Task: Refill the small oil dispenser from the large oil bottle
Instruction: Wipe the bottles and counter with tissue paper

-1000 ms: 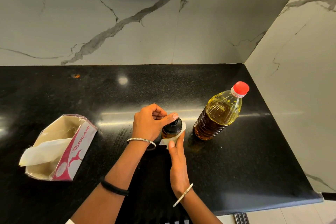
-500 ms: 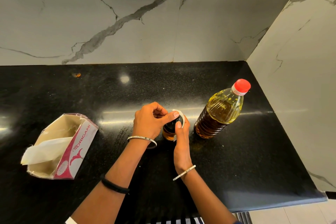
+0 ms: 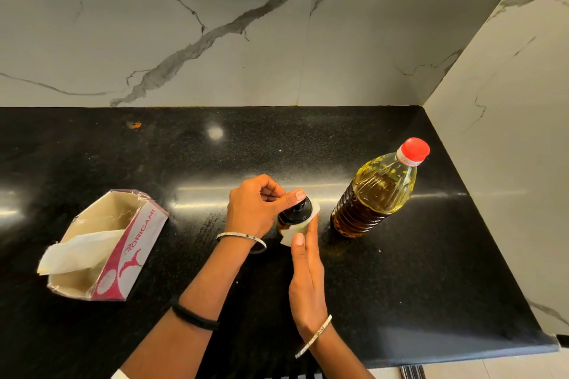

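The small oil dispenser (image 3: 295,214), amber with a black cap, stands on the black counter (image 3: 400,271) at centre. My left hand (image 3: 255,206) grips it from the left, fingers curled and thumb lying across the cap. My right hand (image 3: 306,274) holds a white tissue (image 3: 288,237) against the dispenser's near right side, thumb on the paper and fingers reaching up along the glass. The large oil bottle (image 3: 375,194) stands upright just to the right with its red cap (image 3: 414,149) on, touched by neither hand.
A torn-open tissue box (image 3: 123,243) lies on the counter at the left with a sheet hanging out. Marble walls close the back and the right side (image 3: 492,132). The counter's front edge (image 3: 462,357) runs near the bottom right.
My right hand has slid down the dispenser's side with the tissue, from wrapping the cap to the lower body. My left hand keeps its grip; the large bottle has not moved.
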